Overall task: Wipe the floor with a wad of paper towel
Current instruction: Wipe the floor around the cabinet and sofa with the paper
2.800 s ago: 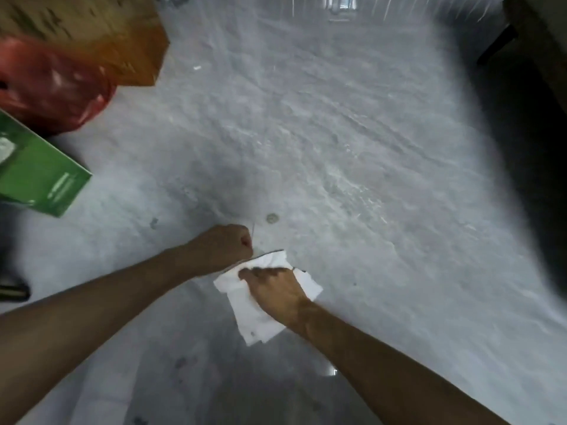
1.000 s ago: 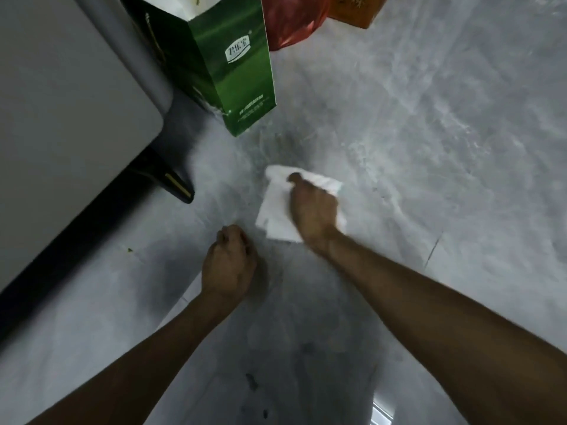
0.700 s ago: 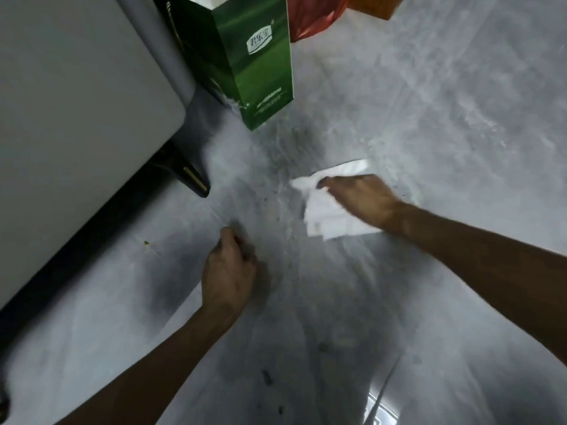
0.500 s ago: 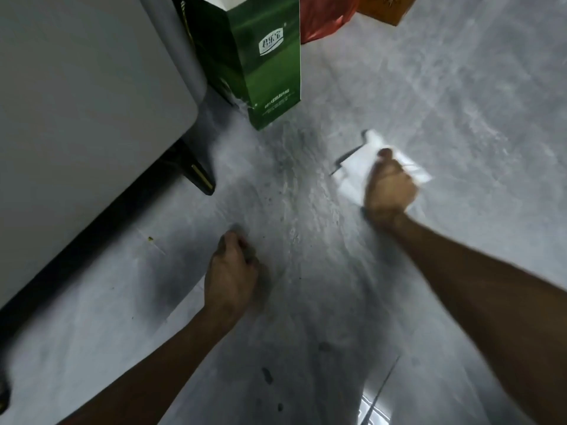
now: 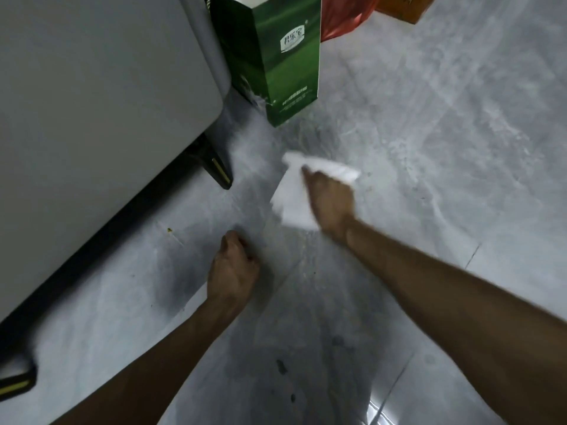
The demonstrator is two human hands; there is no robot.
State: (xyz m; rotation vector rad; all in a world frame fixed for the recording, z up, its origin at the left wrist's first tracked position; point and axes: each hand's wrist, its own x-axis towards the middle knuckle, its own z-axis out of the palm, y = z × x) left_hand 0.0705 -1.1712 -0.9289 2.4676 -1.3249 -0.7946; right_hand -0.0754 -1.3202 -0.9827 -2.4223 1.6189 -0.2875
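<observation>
A white paper towel (image 5: 293,199) lies crumpled on the grey tiled floor (image 5: 429,133), just in front of a green carton. My right hand (image 5: 329,200) holds the towel down against the floor, fingers curled over it; motion blurs both. My left hand (image 5: 233,271) is a closed fist propped on the floor nearer to me and to the left, holding nothing. Part of the towel is hidden under my right hand.
A grey cabinet (image 5: 92,118) on dark feet (image 5: 219,167) fills the left side. The tall green carton (image 5: 276,56) stands at its corner, with a red plastic bag (image 5: 343,16) and an orange box (image 5: 405,7) behind. Dark specks mark the floor near me.
My right hand has swept the towel back to the left and slightly nearer, after swinging it out to the right. My left fist has stayed planted.
</observation>
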